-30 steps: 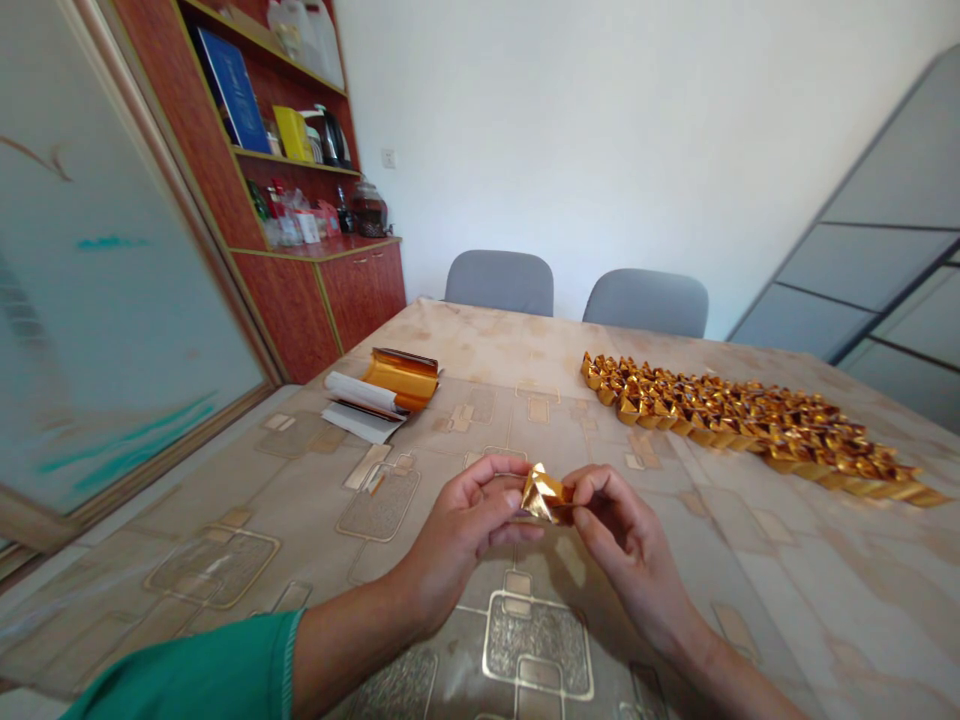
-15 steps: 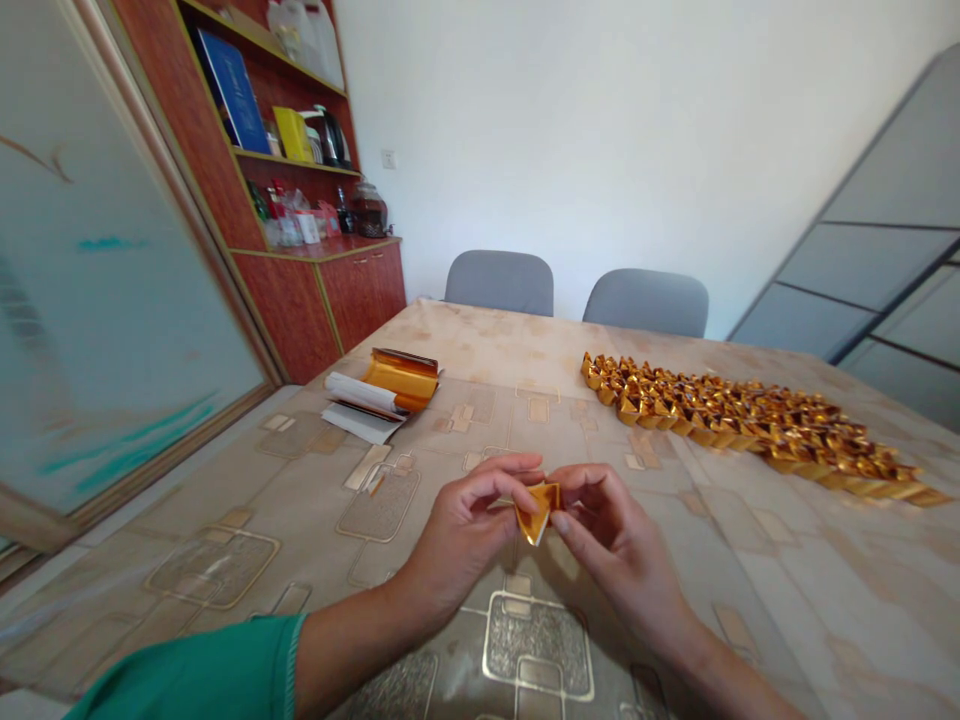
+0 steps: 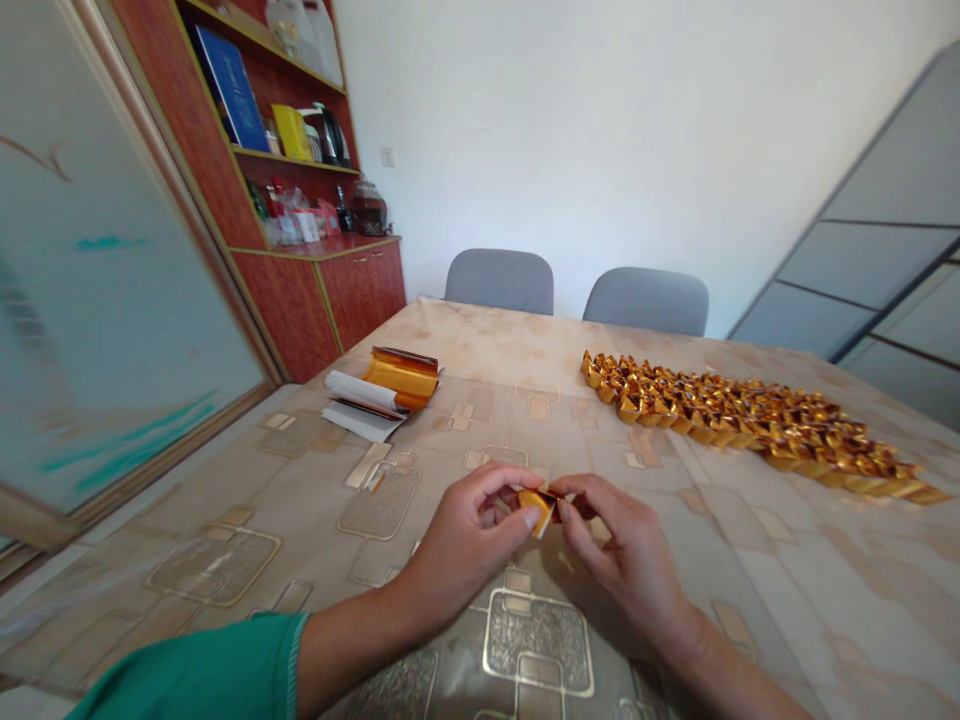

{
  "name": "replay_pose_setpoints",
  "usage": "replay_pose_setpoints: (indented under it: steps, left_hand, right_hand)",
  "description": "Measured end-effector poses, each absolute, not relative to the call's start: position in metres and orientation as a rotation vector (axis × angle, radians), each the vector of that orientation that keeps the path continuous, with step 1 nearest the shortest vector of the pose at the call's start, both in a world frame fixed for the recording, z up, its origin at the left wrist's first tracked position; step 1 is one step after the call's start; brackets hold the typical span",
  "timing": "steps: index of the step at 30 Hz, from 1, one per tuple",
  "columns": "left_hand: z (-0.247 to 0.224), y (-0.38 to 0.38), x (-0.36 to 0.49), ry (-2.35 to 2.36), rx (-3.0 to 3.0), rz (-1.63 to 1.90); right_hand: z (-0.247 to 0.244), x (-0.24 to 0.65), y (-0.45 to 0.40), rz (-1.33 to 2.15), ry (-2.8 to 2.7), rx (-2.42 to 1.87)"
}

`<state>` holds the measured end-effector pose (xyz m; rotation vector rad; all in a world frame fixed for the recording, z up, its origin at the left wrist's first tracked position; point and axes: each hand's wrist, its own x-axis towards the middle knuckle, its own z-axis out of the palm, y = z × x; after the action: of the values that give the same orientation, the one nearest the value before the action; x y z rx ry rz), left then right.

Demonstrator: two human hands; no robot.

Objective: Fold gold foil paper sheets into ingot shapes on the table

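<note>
You have one small folded piece of gold foil (image 3: pixel 535 508) pinched between your two hands, just above the middle of the near part of the tabletop (image 3: pixel 697 590), and your fingers hide part of it. Your left hand (image 3: pixel 469 530) and your right hand (image 3: pixel 622 550) are brought together and clamped on that single piece from either side, with their fingertips almost meeting around it. A green sleeve (image 3: pixel 202 670) covers your left arm near the bottom edge of the view. Ahead and to your right, a long band of folded gold foil pieces (image 3: pixel 750 430) lies packed in overlapping rows, far too many and too small for you to count exactly. Ahead and to your left sits one stack of orange-gold foil sheets (image 3: pixel 401 378), partly curled, with white paper (image 3: pixel 360 410) beneath and beside it. Beyond the far table edge stand two gray chairs (image 3: pixel 499 282) side by side. Against the wall, a red-brown wooden cabinet (image 3: pixel 322 310) holds one blue book (image 3: pixel 225 88), one yellow box (image 3: pixel 291 132), one electric kettle (image 3: pixel 330 138) and one dark glass jar (image 3: pixel 369 210).
</note>
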<state>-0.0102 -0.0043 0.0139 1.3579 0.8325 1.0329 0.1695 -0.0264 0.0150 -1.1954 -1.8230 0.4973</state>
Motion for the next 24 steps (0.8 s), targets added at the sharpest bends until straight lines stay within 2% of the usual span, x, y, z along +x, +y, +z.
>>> replay_pose_setpoints:
  steps: [13, 24]
  left_hand:
    - [0.012, 0.003, -0.014, 0.819, 1.281, 1.040]
    - [0.015, 0.003, -0.012, 0.759, 1.020, 1.020]
  right_hand:
    - [0.017, 0.160, -0.029, 1.191, -1.387, -1.173]
    - [0.015, 0.164, -0.027, 1.165, -1.358, -1.211]
